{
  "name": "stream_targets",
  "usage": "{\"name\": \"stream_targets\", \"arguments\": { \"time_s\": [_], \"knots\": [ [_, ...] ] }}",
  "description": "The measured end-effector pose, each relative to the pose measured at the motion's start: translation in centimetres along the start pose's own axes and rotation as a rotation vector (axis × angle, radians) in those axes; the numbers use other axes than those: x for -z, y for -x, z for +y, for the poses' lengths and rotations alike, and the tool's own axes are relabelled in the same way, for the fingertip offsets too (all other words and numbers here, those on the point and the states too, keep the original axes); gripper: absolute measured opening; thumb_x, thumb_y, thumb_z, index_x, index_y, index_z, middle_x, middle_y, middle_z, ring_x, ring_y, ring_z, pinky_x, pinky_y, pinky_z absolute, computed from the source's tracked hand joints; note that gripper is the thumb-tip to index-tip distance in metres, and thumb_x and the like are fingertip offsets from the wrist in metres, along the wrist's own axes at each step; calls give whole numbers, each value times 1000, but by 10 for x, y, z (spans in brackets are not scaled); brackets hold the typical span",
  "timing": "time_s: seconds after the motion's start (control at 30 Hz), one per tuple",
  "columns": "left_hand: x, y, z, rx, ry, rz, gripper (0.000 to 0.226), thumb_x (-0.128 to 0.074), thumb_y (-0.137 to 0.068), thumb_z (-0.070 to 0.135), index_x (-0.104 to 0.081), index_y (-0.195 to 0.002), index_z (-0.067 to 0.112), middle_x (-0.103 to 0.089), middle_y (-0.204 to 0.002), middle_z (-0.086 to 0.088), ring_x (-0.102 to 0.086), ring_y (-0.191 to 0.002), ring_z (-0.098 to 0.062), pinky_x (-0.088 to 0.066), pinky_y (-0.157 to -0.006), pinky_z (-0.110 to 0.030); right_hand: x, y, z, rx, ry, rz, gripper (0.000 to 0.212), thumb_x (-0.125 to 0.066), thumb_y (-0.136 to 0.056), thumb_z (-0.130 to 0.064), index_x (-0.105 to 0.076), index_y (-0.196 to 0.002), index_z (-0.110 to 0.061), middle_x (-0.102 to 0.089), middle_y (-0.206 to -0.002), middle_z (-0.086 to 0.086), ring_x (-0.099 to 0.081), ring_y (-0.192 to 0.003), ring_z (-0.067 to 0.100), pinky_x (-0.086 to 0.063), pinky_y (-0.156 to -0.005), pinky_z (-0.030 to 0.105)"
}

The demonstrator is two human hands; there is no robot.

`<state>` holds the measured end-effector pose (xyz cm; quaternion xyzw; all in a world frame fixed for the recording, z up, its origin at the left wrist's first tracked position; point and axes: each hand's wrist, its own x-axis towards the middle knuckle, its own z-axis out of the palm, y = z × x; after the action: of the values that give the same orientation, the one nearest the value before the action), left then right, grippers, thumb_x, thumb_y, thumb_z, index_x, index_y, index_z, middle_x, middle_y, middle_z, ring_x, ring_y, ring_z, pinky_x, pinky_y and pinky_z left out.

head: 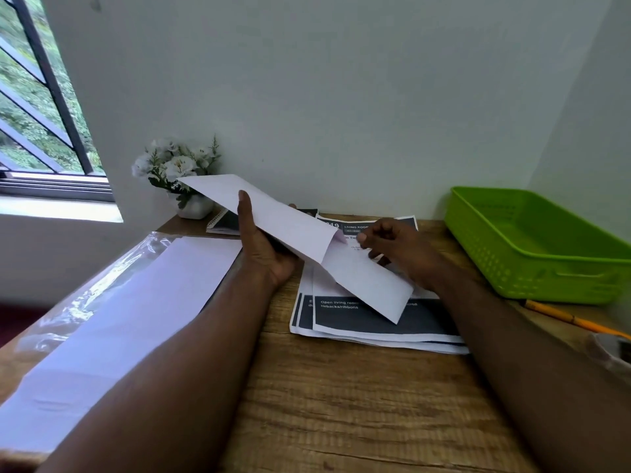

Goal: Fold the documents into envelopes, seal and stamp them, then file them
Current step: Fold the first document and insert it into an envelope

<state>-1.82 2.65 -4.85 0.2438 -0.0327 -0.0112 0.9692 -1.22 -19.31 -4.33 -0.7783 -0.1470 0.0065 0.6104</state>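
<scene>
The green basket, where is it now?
In the head view, the green basket stands on the table's far right, against the wall, with a pencil lying before it.

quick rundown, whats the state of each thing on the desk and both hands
envelope: held up off the desk, tilted, flap open
left hand: grips the envelope from below
right hand: pinches at the envelope's mouth
documents: flat stack, unfolded
tray: nothing visible inside
envelope pack: lying in clear wrap
pencil: lying by the tray
</scene>
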Motion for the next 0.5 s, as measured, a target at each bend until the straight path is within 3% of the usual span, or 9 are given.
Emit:
{"name": "stream_targets", "arguments": {
  "time_s": [0.07,0.13,0.17,0.23,0.33,0.4,0.5],
  "knots": [
    [1,-1,2,-33,12,12,73,-67,-63,72,-54,-108,15,-60,-91,-8,-60,-87,-28,-44,-99,-47,17,1,-5,-113,-21,-86,24,-75,-78,-33,-64,-91,-17,-68,-83,2,-59,-65,12,-46,-55,23],
    [2,-2,4,-79,12,32,69,-66,-67,70,-55,-108,16,-60,-91,-9,-60,-89,-28,-46,-97,-50,28,6,-6,-203,-21,-238,26,-75,-79,-16,-65,-103,-20,-70,-81,-2,-63,-63,9,-45,-48,19],
    [2,-2,5,-93,14,35,66,-65,-68,69,-56,-106,16,-61,-90,-9,-60,-88,-28,-47,-96,-50,29,8,-4,-212,-26,-278,38,-75,-76,-6,-64,-109,-22,-70,-84,-2,-66,-68,9,-47,-49,19],
    [2,-2,5,-97,16,30,64,-65,-68,70,-58,-101,15,-61,-88,-9,-62,-85,-29,-50,-92,-49,21,9,0,-151,-68,-218,57,-77,-68,7,-64,-113,-24,-68,-102,3,-69,-84,14,-55,-61,26],
    [1,-1,2,-58,1,37,68,-66,-65,71,-59,-100,14,-62,-88,-9,-63,-81,-29,-52,-88,-47,-7,7,-3,23,-143,-11,55,-79,-63,11,-64,-105,-22,-62,-109,11,-65,-95,23,-58,-80,42],
    [0,-1,0,-49,-4,39,72,-67,-64,71,-57,-106,14,-62,-89,-10,-63,-83,-30,-51,-91,-48,-18,3,-7,88,-164,17,53,-81,-63,6,-63,-103,-23,-61,-108,6,-64,-93,21,-57,-79,41],
    [2,-3,5,-100,33,63,69,-65,-68,69,-56,-112,16,-60,-92,-11,-60,-94,-31,-47,-96,-52,-6,1,-11,107,-173,-103,59,-84,-60,-8,-62,-113,-25,-63,-114,0,-64,-90,16,-55,-72,28]
  ]
}}
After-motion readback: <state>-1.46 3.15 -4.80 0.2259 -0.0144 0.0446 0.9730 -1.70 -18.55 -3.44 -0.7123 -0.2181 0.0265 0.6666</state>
